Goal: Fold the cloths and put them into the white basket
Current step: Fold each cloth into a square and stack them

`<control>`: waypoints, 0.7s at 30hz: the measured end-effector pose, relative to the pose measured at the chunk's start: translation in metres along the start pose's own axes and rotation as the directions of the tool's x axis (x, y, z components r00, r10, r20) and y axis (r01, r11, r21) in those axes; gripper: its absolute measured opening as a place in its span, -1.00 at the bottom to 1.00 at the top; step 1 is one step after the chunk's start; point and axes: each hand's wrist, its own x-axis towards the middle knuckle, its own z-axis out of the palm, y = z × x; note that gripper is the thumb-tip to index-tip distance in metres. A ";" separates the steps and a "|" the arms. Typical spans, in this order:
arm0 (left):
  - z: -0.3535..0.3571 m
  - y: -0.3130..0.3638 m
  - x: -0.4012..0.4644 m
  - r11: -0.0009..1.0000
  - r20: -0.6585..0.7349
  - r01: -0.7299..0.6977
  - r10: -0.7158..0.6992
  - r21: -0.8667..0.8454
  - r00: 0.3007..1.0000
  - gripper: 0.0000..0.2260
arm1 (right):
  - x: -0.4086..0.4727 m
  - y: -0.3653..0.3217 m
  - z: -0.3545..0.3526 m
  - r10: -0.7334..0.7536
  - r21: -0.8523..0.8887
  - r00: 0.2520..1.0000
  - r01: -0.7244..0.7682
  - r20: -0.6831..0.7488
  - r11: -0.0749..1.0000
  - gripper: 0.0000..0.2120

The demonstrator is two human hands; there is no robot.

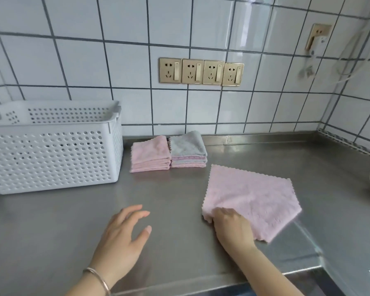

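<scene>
Nearest the camera, the left hand (124,238) is held open above the desk (51,221). One near corner of the pink cloth (252,197) is pinched in the grip of the right hand (233,227); the rest is spread flat beyond and rightward.

I note a steel counter (179,195) below a white tiled wall (73,60). Four gold sockets (201,71) sit centre; a fifth socket (318,36) far right.

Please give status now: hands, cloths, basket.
Right hand grips near corner of pink cloth, spread flat. Left hand open above counter. Two folded stacks beside white basket, not in it. Path clear.
</scene>
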 end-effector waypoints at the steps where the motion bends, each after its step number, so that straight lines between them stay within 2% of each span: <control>1: -0.005 -0.002 -0.001 0.999 0.040 -0.027 0.025 0.039 0.999 -0.32 | -0.009 -0.022 0.002 -0.059 0.052 0.998 0.059 -0.008 0.997 -0.90; 4: -0.010 -0.010 -0.010 0.966 0.243 -0.177 0.129 0.188 0.962 -0.28 | -0.037 -0.078 0.011 -0.231 0.123 0.971 0.237 -0.064 0.964 -0.84; 6: -0.008 -0.013 -0.020 0.908 0.306 -0.286 0.190 0.308 0.933 -0.31 | -0.050 -0.107 0.006 -0.316 0.152 0.941 0.333 -0.124 0.931 -0.82; 8: -0.007 -0.017 -0.030 0.876 0.273 -0.331 0.242 0.352 0.931 -0.43 | -0.057 -0.129 0.003 -0.397 0.166 0.895 0.431 -0.204 0.887 -0.85; 10: -0.010 -0.022 -0.038 0.887 0.226 -0.331 0.268 0.322 0.936 -0.49 | -0.063 -0.144 0.004 -0.440 0.177 0.861 0.489 -0.255 0.854 -0.95; 12: -0.011 -0.031 -0.045 0.900 0.143 -0.307 0.275 0.308 0.951 -0.52 | -0.068 -0.153 0.007 -0.462 0.186 0.834 0.527 -0.302 0.829 -0.88; 14: -0.013 -0.033 -0.049 0.914 0.090 -0.268 0.253 0.304 0.963 -0.57 | -0.072 -0.156 0.005 -0.437 0.199 0.836 0.514 -0.331 0.834 -0.95; 16: -0.013 -0.034 -0.052 0.945 0.034 -0.229 0.228 0.234 0.973 -0.61 | -0.073 -0.155 0.002 -0.390 0.176 0.854 0.467 -0.346 0.867 -0.89; 17: -0.012 -0.036 -0.053 0.961 0.030 -0.196 0.194 0.195 0.981 -0.61 | -0.074 -0.152 0.001 -0.356 0.145 0.876 0.419 -0.326 0.897 -0.93; 19: -0.011 -0.042 -0.054 0.974 0.063 -0.147 0.138 0.173 0.988 -0.55 | -0.072 -0.137 -0.003 -0.284 0.071 0.919 0.314 -0.273 0.947 -0.75; 21: -0.011 -0.046 -0.054 0.976 0.036 -0.142 0.137 0.167 0.990 -0.55 | -0.066 -0.116 -0.007 -0.204 0.015 0.945 0.215 -0.256 0.977 -0.71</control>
